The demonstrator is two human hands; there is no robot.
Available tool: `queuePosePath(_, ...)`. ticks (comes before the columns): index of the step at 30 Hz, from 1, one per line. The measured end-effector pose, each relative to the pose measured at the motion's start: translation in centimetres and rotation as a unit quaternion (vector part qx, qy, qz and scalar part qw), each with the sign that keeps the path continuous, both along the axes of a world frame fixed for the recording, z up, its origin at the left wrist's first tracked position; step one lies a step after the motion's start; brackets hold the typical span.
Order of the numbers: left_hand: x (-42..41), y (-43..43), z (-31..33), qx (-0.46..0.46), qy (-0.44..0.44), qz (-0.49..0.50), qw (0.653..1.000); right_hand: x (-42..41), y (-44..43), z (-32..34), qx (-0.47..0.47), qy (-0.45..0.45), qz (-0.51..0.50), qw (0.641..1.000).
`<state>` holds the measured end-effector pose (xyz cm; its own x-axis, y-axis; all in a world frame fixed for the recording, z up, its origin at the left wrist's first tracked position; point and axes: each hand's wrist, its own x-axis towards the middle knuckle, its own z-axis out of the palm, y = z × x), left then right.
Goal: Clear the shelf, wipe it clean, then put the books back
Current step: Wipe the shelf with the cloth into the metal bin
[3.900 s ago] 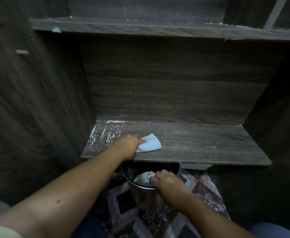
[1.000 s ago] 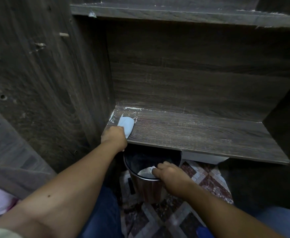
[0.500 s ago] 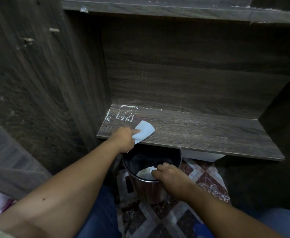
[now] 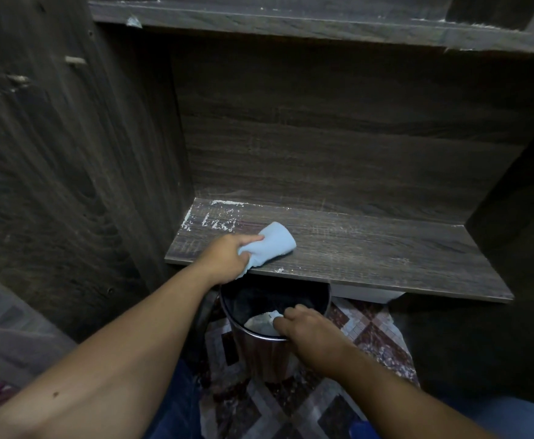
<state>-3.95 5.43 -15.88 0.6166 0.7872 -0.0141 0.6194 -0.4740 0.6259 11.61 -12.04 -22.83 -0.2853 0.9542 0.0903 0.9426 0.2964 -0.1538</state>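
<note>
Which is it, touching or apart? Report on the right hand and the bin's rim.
Touching. The head view shows the right hand with its fingers curled over the near rim of the metal bin, gripping it. No gap shows between them.

Cloth [image 4: 270, 245] on shelf [image 4: 370, 258], bin [image 4: 272, 343] below.

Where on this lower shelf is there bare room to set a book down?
The dark wooden shelf is bare from the light blue cloth to the right side wall. The left end is crowded: the left hand grips the cloth there, white dust behind it. The right hand holds the round metal bin below.
</note>
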Motion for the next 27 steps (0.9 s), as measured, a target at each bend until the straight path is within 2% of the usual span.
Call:
queuePosePath(3, 0.1, 0.3, -0.8, 0.044, 0.025, 0.016, 0.999, 0.0, 0.0, 0.0, 0.002, -0.008, -0.004, 1.000)
queuePosePath(7, 0.5, 0.1, -1.4, 0.078, 0.063, -0.013, 0.995, 0.2, 0.1, -0.2, -0.007, -0.004, -0.005, 1.000)
queuePosePath(12, 1.1, 0.4, -0.6, 0.021, 0.113, -0.100, 0.988, 0.3, 0.3, -0.4, -0.001, -0.015, -0.002, 1.000)
queuePosePath(16, 1.2, 1.2, 0.3, 0.030, 0.088, -0.124, 0.988, 0.3, 0.6, -0.6, 0.003, -0.016, 0.007, 1.000)
queuePosePath(22, 0.7, 5.0, 1.2, 0.145, 0.045, -0.048, 0.987, 0.4, 1.5, -1.6, 0.027, -0.009, 0.004, 1.000)
queuePosePath(27, -0.9, 6.5, -0.1, 0.171, 0.050, 0.067, 0.982, 0.6, 2.6, -2.4, 0.033, -0.041, 0.011, 0.999)
